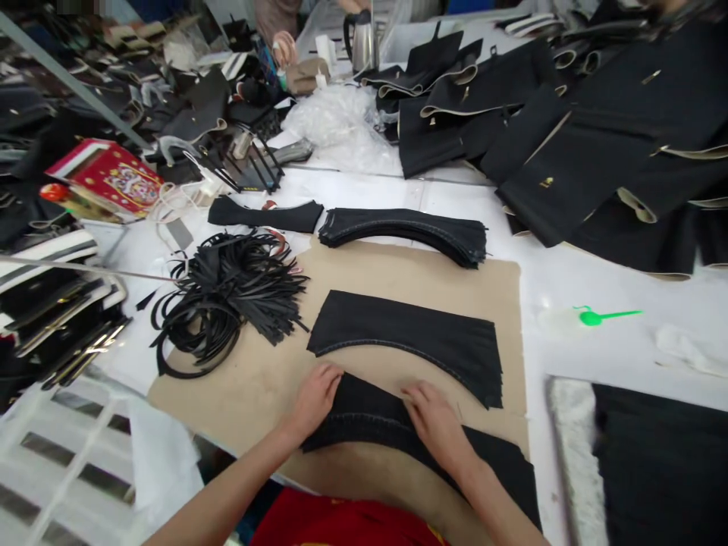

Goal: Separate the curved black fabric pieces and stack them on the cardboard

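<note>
A curved black fabric piece (pixel 364 425) with a stitched line lies at the near edge of the brown cardboard sheet (pixel 273 379). At its upper left corner, my left hand (pixel 316 396) has its fingers pressed together on the fabric. My right hand (pixel 437 425) has its fingers drawn together at the upper edge, near the middle; the fingertips are partly hidden. Just beyond lies another curved black piece (pixel 406 334), flat and apart from both hands. A stack of similar pieces (pixel 403 227) sits at the cardboard's far edge.
Left of the stack are a bundle of black straps (pixel 239 280) and a black fabric piece (pixel 265 216). Black panels (pixel 580 159) pile up at the right, beyond a green plastic scoop (pixel 591 318). A router (pixel 255 171), a red box (pixel 111 178) and a kettle (pixel 362 45) stand farther back.
</note>
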The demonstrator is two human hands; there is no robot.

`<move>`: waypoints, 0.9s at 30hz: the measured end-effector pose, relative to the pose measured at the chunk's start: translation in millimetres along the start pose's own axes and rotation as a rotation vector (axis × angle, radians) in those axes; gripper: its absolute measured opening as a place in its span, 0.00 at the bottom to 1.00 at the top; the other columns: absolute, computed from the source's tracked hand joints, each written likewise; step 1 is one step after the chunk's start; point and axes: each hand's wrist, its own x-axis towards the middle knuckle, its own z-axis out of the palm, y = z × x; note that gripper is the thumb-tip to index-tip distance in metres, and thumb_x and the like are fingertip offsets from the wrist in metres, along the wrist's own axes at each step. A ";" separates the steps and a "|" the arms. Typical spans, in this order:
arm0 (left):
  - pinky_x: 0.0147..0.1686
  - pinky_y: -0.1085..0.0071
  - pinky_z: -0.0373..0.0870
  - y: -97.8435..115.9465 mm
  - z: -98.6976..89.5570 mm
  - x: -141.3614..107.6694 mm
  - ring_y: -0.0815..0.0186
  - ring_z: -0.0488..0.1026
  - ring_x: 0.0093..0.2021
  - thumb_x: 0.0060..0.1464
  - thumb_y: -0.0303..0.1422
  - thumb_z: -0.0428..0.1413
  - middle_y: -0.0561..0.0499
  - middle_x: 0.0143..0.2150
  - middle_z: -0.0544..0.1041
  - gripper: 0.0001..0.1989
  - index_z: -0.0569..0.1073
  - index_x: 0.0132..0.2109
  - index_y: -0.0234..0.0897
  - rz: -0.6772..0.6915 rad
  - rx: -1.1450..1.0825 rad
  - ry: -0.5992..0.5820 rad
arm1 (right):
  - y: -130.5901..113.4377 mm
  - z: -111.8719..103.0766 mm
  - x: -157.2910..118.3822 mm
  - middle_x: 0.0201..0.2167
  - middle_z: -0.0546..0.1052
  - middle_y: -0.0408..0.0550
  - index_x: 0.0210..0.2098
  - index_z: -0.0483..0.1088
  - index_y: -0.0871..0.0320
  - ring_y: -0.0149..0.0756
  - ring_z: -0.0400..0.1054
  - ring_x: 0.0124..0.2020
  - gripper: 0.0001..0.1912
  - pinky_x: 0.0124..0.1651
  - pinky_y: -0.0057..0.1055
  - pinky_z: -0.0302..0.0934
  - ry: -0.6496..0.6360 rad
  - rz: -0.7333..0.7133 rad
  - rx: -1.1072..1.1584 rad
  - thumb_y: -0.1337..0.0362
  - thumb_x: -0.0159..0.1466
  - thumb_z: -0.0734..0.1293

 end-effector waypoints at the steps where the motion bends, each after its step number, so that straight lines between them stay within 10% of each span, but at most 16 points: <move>1: 0.45 0.70 0.68 4.2 3.0 -19.5 0.66 0.69 0.43 0.62 0.30 0.43 0.49 0.41 0.72 0.12 0.72 0.43 0.40 0.031 -0.001 -0.040 | -18.2 8.9 2.0 0.43 0.69 0.50 0.47 0.65 0.56 0.38 0.64 0.45 0.12 0.49 0.36 0.59 -0.051 -0.062 0.007 0.66 0.68 0.55; 8: 0.47 0.62 0.69 3.8 20.5 -107.7 0.61 0.67 0.45 0.60 0.25 0.42 0.45 0.48 0.71 0.19 0.68 0.54 0.39 0.028 0.214 -0.230 | -79.5 45.3 20.3 0.40 0.70 0.49 0.43 0.66 0.56 0.42 0.64 0.43 0.08 0.46 0.39 0.59 -0.168 -0.283 -0.260 0.67 0.64 0.61; 27: 0.54 0.60 0.63 -2.0 29.7 -123.7 0.58 0.64 0.52 0.57 0.22 0.41 0.43 0.54 0.68 0.27 0.59 0.62 0.37 -0.072 0.180 -0.246 | -77.6 61.7 27.6 0.34 0.70 0.48 0.36 0.64 0.58 0.41 0.63 0.36 0.06 0.39 0.36 0.58 -0.195 -0.540 -0.481 0.73 0.62 0.59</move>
